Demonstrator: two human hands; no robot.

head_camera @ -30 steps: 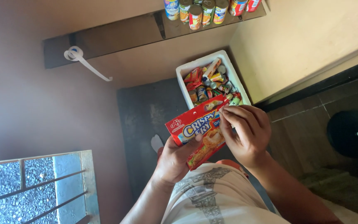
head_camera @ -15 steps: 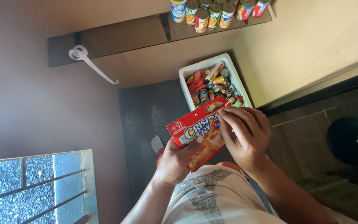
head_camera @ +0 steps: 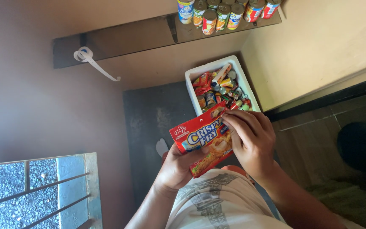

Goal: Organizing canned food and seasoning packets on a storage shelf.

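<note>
Head view: left hand (head_camera: 178, 167) and right hand (head_camera: 250, 140) both grip a red packet (head_camera: 202, 140), sorting above the white box (head_camera: 210, 68); next, place it.

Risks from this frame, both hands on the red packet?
1. The red packet is held only at its edges by the left hand and right hand; a loose grip may drop it.
2. The white box below looks crowded, so little room shows for more.

Brown wall (head_camera: 34, 114), glass shelf (head_camera: 136, 36) of cans (head_camera: 223, 12), cream side wall (head_camera: 318, 46), barred window (head_camera: 30, 191), dark tiled floor (head_camera: 310, 135).
</note>
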